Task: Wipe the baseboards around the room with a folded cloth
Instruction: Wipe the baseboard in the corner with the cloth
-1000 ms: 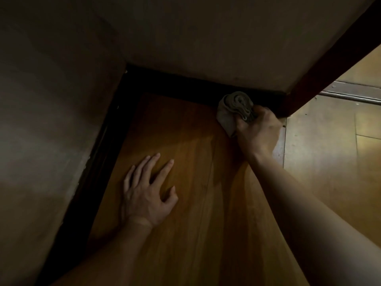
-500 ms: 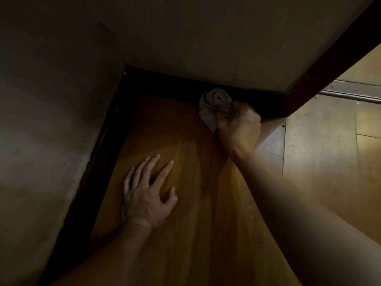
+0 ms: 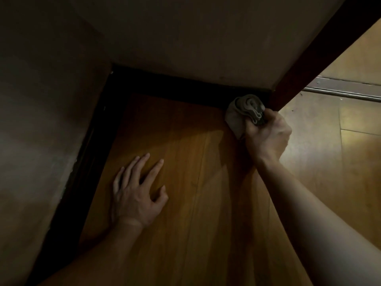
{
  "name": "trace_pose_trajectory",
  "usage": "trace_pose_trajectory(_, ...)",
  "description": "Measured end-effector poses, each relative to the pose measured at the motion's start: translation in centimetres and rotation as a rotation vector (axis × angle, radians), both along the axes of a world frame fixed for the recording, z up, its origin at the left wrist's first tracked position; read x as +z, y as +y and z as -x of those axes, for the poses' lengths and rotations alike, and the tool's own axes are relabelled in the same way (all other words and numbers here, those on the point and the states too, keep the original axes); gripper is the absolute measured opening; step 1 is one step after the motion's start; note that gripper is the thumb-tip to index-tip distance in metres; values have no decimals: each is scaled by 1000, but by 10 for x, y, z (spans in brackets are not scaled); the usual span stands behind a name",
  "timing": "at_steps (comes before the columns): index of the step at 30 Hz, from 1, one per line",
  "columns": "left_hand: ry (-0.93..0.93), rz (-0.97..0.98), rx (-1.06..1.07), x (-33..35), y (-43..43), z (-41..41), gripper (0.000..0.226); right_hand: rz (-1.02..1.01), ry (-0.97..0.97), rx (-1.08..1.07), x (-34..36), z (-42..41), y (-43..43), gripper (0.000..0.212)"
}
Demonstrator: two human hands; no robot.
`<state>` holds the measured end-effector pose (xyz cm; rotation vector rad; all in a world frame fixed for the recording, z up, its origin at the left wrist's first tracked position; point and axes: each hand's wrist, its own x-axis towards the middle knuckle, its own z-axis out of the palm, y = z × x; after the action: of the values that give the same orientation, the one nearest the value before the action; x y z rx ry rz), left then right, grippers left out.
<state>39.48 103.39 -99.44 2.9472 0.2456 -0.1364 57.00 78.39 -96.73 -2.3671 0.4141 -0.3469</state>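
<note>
Cloth: grey-green, soft, folded into a thick wad with layered edges showing; gripped in the right hand, fingers curled tight round it; the wad projects ahead of the knuckles and presses on the baseboard at its end, just beside the jamb. Change: half a second ago the wad sat further along the board, away from the jamb; it has since slid back, roughly to where it was a second ago; judged a back-and-forth stroke, this short stretch getting repeat passes, the run toward the corner probably not yet finished. Baseboard: dark, smooth strip, near black in the dim light; runs from ahead of the right fingers to the corner, then down past the outer side of the left fingers. Left hand: flat on the floor, fingers straight and spread, holding nothing, unmoved; judged a brace. Floor: orange-brown wood planks, slight sheen. Wall: pale, matte, plain, above the cloth. Jamb: reddish-brown wood, square-edged.
</note>
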Motion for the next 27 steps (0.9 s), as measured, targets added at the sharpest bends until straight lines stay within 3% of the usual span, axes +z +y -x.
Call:
trace_pose_trajectory(9, -26, 12, 1, -1, -3, -1, 68, -20, -6, -7, 0, 2, 11, 32)
trace_pose_trajectory(16, -18, 2, 4, 0, -1, 0, 68, -4, 45, 163, 3, -10, 52, 29)
trace_pose_trajectory(27, 12, 46, 51, 4, -6, 1, 68, 25, 51, 61, 2, -2, -22, 33)
